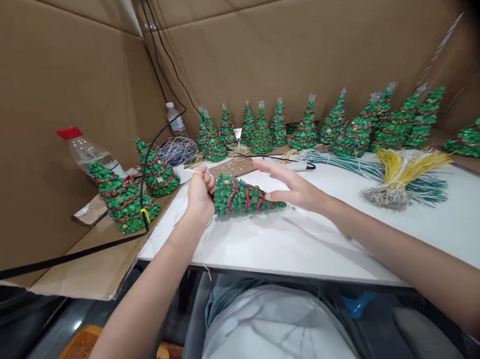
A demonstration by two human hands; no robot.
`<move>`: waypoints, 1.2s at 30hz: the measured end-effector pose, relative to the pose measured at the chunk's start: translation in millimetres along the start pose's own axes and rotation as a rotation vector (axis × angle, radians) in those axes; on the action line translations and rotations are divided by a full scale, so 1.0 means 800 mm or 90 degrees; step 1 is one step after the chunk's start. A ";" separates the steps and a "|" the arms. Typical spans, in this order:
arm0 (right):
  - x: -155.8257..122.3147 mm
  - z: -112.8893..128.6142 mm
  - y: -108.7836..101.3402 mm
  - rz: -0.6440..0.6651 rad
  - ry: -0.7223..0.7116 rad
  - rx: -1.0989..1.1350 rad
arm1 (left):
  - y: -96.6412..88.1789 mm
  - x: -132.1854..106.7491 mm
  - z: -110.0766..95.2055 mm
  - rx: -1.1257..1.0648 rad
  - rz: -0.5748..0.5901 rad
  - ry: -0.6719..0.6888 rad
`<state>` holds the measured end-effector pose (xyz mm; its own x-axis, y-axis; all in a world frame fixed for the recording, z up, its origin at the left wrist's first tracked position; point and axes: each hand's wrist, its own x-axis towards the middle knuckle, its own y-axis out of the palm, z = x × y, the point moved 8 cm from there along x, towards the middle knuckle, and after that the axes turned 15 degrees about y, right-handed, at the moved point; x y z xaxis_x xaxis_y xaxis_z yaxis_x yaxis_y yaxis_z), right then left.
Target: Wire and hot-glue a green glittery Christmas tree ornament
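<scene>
A small green tinsel Christmas tree (241, 197) with red garland lies on its side over the white table, its tip pointing right. At its base my left hand (202, 192) is closed, fingers curled, with a pale yellowish strand around a finger. A thin pale wire (205, 260) hangs below this fist past the table edge. My right hand (293, 186) is open above the tip, fingers stretched out and thumb touching the tree's side. What lies inside the left fist is mostly hidden.
Several similar trees (261, 129) stand along the cardboard back wall. A bundle of yellow and green wires (402, 177) lies on the white table (466, 230) at right. At left are two trees (121, 200), a red-capped bottle (87, 151) and a black cable (66, 258).
</scene>
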<state>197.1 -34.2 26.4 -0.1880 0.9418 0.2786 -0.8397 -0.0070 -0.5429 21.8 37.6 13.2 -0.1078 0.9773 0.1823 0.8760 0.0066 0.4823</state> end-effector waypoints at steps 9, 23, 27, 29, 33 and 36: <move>-0.073 -0.037 -0.116 -0.142 0.222 -0.370 | 0.025 0.027 0.019 0.059 0.103 -0.117; -0.113 -0.115 -0.120 -0.140 0.319 -0.584 | 0.044 0.054 0.044 0.065 0.220 -0.145; -0.089 -0.104 -0.118 -0.152 0.353 -0.664 | 0.037 0.058 0.041 0.078 0.244 -0.140; -0.073 -0.092 -0.114 -0.155 0.349 -0.679 | 0.033 0.060 0.040 0.092 0.253 -0.143; -0.027 -0.078 -0.104 -0.134 0.315 -0.680 | 0.019 0.068 0.033 0.144 0.250 -0.136; 0.017 -0.085 -0.095 -0.087 0.284 -0.687 | 0.007 0.077 0.023 0.214 0.261 -0.113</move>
<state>293.0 2.2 17.3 0.2451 0.9485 0.2006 0.0681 0.1895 -0.9795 28.8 101.7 11.4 0.3288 0.9346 0.1360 0.9344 -0.3429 0.0970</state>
